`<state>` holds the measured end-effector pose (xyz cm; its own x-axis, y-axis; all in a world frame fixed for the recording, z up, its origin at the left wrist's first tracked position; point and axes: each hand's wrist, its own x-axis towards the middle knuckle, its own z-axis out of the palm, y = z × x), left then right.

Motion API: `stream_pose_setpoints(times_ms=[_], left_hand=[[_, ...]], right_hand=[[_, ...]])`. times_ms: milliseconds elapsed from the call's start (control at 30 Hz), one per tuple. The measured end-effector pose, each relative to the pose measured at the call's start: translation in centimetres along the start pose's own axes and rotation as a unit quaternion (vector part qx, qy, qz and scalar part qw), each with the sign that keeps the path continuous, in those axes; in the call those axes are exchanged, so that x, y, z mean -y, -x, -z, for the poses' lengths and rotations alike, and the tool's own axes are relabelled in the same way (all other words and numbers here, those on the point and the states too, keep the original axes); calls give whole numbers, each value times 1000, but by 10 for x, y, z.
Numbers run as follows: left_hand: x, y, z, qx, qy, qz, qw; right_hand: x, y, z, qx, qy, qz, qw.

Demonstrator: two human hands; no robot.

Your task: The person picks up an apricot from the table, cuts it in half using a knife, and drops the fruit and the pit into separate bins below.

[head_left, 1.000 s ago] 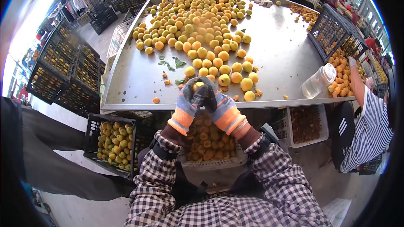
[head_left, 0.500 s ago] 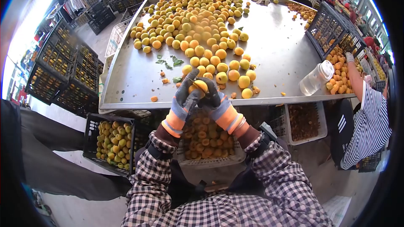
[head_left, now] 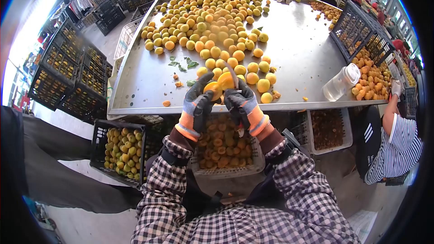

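While the cut fruit (head_left: 217,86) sits between your two gloved hands just above the near edge of the steel table (head_left: 294,68), let the left hand (head_left: 201,102) do the steadying. Its fingers are bent in close, with little gap, around the left piece; a light pinch should be enough, since ripe flesh probably bruises under a hard squeeze. The right hand (head_left: 242,103) is curled nearly closed around the curved knife (head_left: 234,76), whose blade stands up along the right piece; the glove hides most of the handle, so you cannot tell from here exactly how each finger wraps it. The two pieces lie open side by side and touch, though whether a strip of skin joins them is too small to make out.

To part them cleanly, turn the pieces away from each other with a gentle twist rather than levering with the blade. Hold the left fingertips clear of the knife's tip and edge, as a glove may not stop a slip. Work low, above the pale basket (head_left: 226,173) of cut fruit below the table edge, so a dropped piece has a short fall. Whole fruit (head_left: 264,86) lies just beyond your right hand; give your knuckles room there.
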<state>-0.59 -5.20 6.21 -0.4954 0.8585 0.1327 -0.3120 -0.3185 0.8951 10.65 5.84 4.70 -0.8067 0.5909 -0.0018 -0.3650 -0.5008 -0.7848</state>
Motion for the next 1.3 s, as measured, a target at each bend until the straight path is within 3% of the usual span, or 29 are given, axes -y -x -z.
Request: stream_pose_setpoints(times_ms=[100,167,200,233,300,333,367,433,500,567,600,633,700,767,833,1033,1067,1100,1167,1200,1300], left_hand=[[1,1,6,-103,55,7,993],[-5,0,10,-79,43,-10,996],[-5,0,12,-80,41,-12,996],[-5,-1,14,-69,8,-35,997],[-3,-1,14,-59,-21,-55,996],[-3,0,14,-50,-37,-58,996],[-3,1,14,-41,-54,-61,996],[5,-4,18,-31,-64,-65,995],[12,-7,17,-21,-161,-103,981],[23,-8,12,-18,-101,-64,993],[26,-7,8,-18,-156,-92,983],[27,-6,4,-19,-210,-120,970],[31,-7,1,-41,-295,-160,941],[33,-7,0,-76,-296,-167,937],[33,-8,0,-77,-288,-159,941],[42,-16,16,-132,-258,-116,950],[42,-18,18,-146,-265,-126,945],[40,-19,23,-148,-265,-128,944],[28,-18,25,-100,-63,20,993],[26,-15,22,-101,-55,25,993],[15,-6,17,-27,-76,40,996]], right_hand=[[7,5,3,15,-34,34,999],[25,11,1,114,96,15,989],[38,21,-4,99,253,-21,962],[37,20,1,99,253,-21,962],[32,18,14,249,380,38,890],[47,21,14,215,372,-103,897],[46,20,15,215,373,-105,896],[47,18,18,206,368,-46,906],[37,14,0,64,314,24,947],[14,3,3,41,240,74,967],[-9,-8,10,14,288,153,945],[-7,-7,4,12,286,153,946],[0,-4,-8,-62,542,175,819],[-4,-7,-9,-66,520,208,826],[-1,-9,-8,-56,564,248,786],[-6,-5,-17,-25,653,225,723],[-13,-12,-11,-59,593,283,751],[-11,-17,-6,-57,593,284,751],[0,-25,3,-110,616,272,731],[2,-27,5,-112,584,212,776],[2,-37,25,-78,547,215,805]])
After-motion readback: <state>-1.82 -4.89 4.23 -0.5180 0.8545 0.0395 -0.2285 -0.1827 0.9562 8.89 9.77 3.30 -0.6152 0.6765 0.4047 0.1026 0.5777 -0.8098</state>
